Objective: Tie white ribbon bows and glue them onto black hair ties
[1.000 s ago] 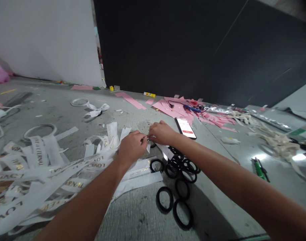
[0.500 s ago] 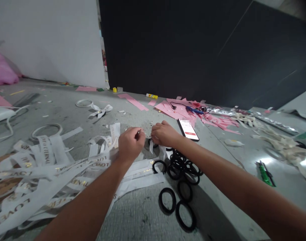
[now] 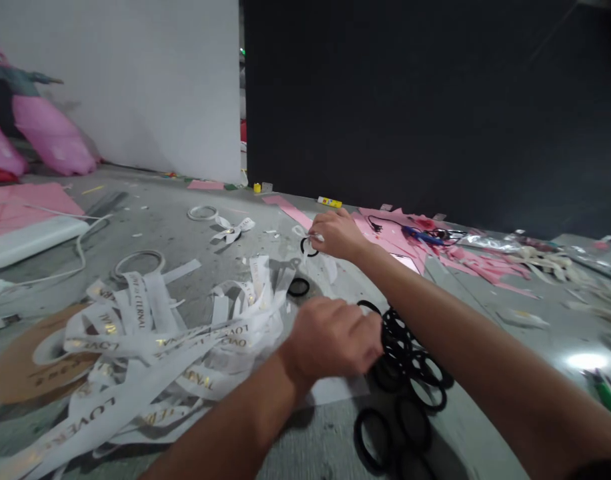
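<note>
Black ring (image 3: pixel 302 248), white-ribboned, sits in the right hand's (image 3: pixel 335 233) pinch; left hand (image 3: pixel 335 337) clenched, contents unclear, near loose rings (image 3: pixel 358 437); printed ribbons (image 3: pixel 143 307) read LOVE, ETERNAL; cardboard spool's (image 3: pixel 13 363) handwriting illegible.

The left hand (image 3: pixel 335 337) and right hand (image 3: pixel 337 235) are bare, with rounded knuckles — the left forearm (image 3: pixel 230 427) and right forearm (image 3: pixel 460 340) bare too, long and tapering. Something black, perhaps a sleeve (image 3: pixel 598 469), edges the lower right corner.

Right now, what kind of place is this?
Probably a craft workspace, set up on a flat grey surface: printed white ribbons lie in a heap, black rings are piled beside the hands, and cut pink paper is spread near the dark wall.
</note>
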The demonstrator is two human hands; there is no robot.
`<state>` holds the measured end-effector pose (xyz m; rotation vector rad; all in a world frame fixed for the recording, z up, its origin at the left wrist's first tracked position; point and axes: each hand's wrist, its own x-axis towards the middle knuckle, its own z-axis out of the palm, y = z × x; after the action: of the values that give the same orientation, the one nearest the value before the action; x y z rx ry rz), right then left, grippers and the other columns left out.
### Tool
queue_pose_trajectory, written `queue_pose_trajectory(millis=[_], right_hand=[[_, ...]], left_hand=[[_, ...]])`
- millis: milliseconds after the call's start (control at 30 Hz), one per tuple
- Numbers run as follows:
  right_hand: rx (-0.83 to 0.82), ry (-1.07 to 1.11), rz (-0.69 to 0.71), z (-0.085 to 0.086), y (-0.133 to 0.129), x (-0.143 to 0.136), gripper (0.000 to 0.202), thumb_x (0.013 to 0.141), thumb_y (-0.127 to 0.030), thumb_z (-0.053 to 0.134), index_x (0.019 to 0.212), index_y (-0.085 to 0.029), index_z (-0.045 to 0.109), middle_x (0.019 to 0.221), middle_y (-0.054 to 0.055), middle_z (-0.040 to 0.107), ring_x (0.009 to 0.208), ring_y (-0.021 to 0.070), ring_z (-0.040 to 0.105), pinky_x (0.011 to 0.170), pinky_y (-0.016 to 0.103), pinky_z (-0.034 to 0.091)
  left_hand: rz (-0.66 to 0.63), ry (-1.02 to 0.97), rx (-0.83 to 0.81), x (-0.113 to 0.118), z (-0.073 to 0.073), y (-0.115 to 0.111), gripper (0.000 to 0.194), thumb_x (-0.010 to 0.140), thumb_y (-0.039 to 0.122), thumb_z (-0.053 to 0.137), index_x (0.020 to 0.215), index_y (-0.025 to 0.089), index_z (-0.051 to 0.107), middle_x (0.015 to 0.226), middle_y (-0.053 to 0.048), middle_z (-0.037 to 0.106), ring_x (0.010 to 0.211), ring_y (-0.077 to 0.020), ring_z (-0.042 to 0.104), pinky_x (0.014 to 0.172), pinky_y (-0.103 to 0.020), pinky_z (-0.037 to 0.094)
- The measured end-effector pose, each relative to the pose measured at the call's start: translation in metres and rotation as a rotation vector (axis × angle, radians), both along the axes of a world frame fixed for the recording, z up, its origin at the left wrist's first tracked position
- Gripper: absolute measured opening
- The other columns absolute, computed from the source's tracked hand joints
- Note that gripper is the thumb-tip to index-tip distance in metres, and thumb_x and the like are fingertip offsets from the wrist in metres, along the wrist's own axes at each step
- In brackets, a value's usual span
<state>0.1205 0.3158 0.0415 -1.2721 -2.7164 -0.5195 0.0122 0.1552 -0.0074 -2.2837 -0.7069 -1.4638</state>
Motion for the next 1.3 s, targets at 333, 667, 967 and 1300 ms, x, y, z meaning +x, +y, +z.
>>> queue_pose_trajectory(millis=[333,667,967,1300], right_hand=[[-0.092,-0.141,0.091,-0.023,0.080,-0.107,0.026,0.085,-0.025,0.053,0.094,-0.016,0.076,0.109,0.013,0.070,0.102,0.0265,0.058,0.082,0.037,0.029],[-0.145,-0.199,0.089,-0.046,0.088,-0.133,0.025,0.086,-0.023,0.052,0.093,-0.014,0.074,0.109,0.016,0.069,0.104,0.0283,0.058,0.082,0.039,0.031],[-0.186,-0.116,0.029,-0.044,0.090,-0.128,0.029,0.093,-0.024,0.046,0.096,-0.020,0.074,0.116,0.013,0.067,0.111,0.0272,0.055,0.089,0.038,0.034],[-0.322,0.095,-0.181,-0.050,0.081,-0.115,0.034,0.089,-0.029,0.055,0.117,-0.014,0.065,0.111,0.012,0.071,0.100,0.0223,0.064,0.078,0.027,0.044]], left_hand=[[0.055,0.026,0.041,-0.004,-0.003,0.008,0.020,0.082,0.021,0.054,0.063,0.019,0.051,0.053,0.003,0.041,0.047,-0.0140,0.040,0.045,-0.033,0.019],[0.079,-0.018,0.004,-0.005,-0.012,0.012,0.022,0.079,0.016,0.057,0.059,0.019,0.047,0.053,0.003,0.039,0.046,-0.0119,0.040,0.044,-0.031,0.017],[0.059,0.086,-0.074,-0.004,-0.018,0.012,0.023,0.084,0.024,0.052,0.062,0.020,0.047,0.053,0.003,0.041,0.046,-0.0121,0.045,0.043,-0.030,0.018],[0.054,0.053,-0.050,0.000,-0.019,0.011,0.028,0.087,0.029,0.047,0.061,0.020,0.049,0.052,0.003,0.040,0.043,-0.0122,0.044,0.039,-0.030,0.020]])
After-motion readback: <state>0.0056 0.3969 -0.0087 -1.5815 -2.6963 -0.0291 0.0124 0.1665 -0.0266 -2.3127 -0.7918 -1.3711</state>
